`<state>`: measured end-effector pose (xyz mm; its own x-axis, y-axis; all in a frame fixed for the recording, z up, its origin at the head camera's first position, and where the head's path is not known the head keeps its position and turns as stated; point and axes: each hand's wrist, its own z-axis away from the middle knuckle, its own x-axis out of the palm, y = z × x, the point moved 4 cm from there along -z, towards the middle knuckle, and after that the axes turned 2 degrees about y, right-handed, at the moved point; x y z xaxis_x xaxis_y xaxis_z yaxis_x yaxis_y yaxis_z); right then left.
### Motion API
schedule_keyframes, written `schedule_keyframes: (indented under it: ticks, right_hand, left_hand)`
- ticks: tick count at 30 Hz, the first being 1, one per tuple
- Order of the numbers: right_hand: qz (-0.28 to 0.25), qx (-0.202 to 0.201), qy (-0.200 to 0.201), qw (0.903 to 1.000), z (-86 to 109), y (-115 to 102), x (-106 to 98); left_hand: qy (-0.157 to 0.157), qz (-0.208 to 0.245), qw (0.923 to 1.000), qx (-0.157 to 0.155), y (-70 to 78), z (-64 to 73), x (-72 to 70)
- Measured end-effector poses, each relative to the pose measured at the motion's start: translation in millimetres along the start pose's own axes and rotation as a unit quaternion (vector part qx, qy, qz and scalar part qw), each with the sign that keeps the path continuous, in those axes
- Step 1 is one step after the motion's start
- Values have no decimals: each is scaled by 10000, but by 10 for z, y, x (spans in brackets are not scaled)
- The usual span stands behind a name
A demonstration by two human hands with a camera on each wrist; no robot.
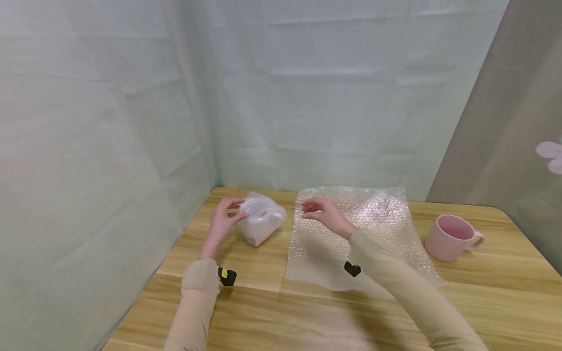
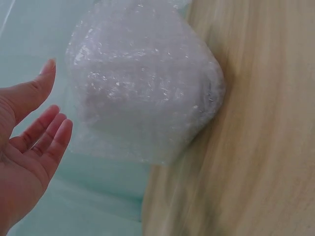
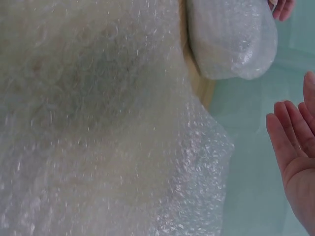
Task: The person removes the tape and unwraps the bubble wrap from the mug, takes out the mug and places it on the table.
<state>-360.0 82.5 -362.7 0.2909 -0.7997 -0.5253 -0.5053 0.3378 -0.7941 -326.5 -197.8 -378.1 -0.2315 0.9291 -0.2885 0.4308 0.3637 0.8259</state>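
Note:
A bundle wrapped in bubble wrap [image 1: 262, 219] sits at the back left of the wooden table; what it contains is hidden by the wrap. Right beside its left side is my left hand [image 1: 225, 216], thumb and fingers spread apart and relaxed. In the left wrist view that hand [image 2: 32, 147] shows a bare palm facing the bundle [image 2: 142, 83]. My right hand [image 1: 327, 214] hovers above a flat sheet of bubble wrap [image 1: 360, 253], its fingers loosely bent and holding nothing. The right wrist view shows its fingers [image 3: 283, 132] relaxed over the sheet's edge.
A pink mug [image 1: 450, 239] stands on the right of the table, its handle pointing right. The sheet lies between mug and bundle. Pale curtains [image 1: 342, 97] hang behind and to the left of the wooden table [image 1: 272, 317].

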Motion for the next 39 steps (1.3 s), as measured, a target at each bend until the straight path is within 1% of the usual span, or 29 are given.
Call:
schedule_keyframes:
  ticks: [2, 4, 6, 7, 10, 13, 16, 19, 23, 25, 27, 32, 36, 39]
  right_hand:
    - [-85, -54, 25, 9999, -11, 21, 45]
    - [-107, -86, 46, 9999, -20, 42, 95]
    - [-179, -137, 71, 9997, -33, 68, 145]
    - [-183, -119, 97, 9997, -59, 131, 175]
    - [-229, -76, 147, 9996, -86, 172, 240]
    - [-245, -45, 200, 9995, -102, 197, 301]
    - [-262, -17, 242, 9994, -115, 211, 364]
    - [-384, 62, 300, 9988, -127, 244, 427]
    - [-519, 182, 314, 9980, -143, 299, 515]
    - [-605, 208, 330, 9974, -150, 305, 549]
    - [-632, 153, 318, 9974, -160, 301, 581]
    - [-551, 103, 247, 9981, -165, 240, 620]
    - [-620, 237, 250, 9975, -156, 243, 639]
    - [-674, 237, 193, 9973, -156, 272, 670]
  left_hand:
    - [17, 47, 10000, 9, 63, 32, -2]
    - [46, 70, 10000, -43, 83, 46, -17]
    - [104, -42, 9999, -57, -16, 27, -38]
    - [155, -76, 9998, -77, -77, 11, -48]
    - [346, -224, 9990, -156, -235, -22, -77]
    - [566, -258, 9977, -282, -311, -23, -101]
    - [656, -365, 9961, -469, -384, -8, -124]
    - [616, -404, 9945, -746, -455, 11, -132]
    - [594, -258, 9912, -1157, -549, 48, -147]
    - [579, -171, 9896, -1309, -597, 60, -155]
    - [490, -148, 9891, -1384, -639, 70, -157]
    - [169, -98, 9899, -1405, -702, 84, -134]
    - [-51, -96, 9919, -1264, -734, 85, -115]
    - [-152, 2, 9939, -1089, -762, 81, -108]
